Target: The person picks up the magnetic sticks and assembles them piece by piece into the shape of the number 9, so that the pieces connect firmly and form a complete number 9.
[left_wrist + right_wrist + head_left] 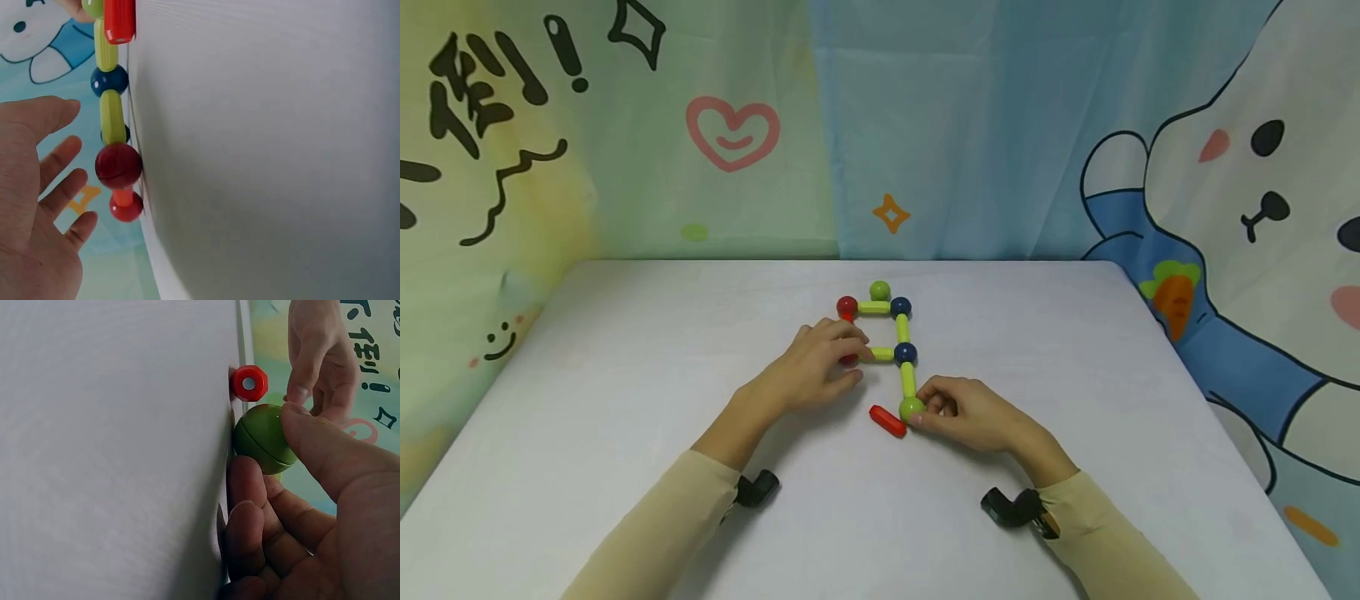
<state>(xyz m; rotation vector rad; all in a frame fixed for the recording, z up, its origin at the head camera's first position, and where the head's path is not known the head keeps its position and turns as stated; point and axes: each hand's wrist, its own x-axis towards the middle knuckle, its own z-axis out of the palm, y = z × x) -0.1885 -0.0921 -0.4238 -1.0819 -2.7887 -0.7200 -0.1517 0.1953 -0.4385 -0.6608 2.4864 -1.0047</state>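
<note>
My right hand point(973, 412) pinches a green ball point(264, 439) between thumb and fingers, low at the white tabletop. That ball ends a chain of yellow-green rods point(908, 379) and dark blue balls point(906, 353) laid out on the table. Over the frame's left side is my left hand point(816, 367), its fingers spread and holding nothing. In the left wrist view the nearer red ball point(119, 165) lies beside those fingers, joined by a short red rod point(123, 197) to a farther red ball point(126, 207). A loose red rod point(887, 422) rests just left of the green ball.
Beyond the rod frame, another green ball point(880, 290) sits near its far yellow-green rod point(874, 307). The white table point(662, 350) reaches back to a printed cloth backdrop point(962, 125). A black wrist camera point(1011, 507) juts from the right sleeve.
</note>
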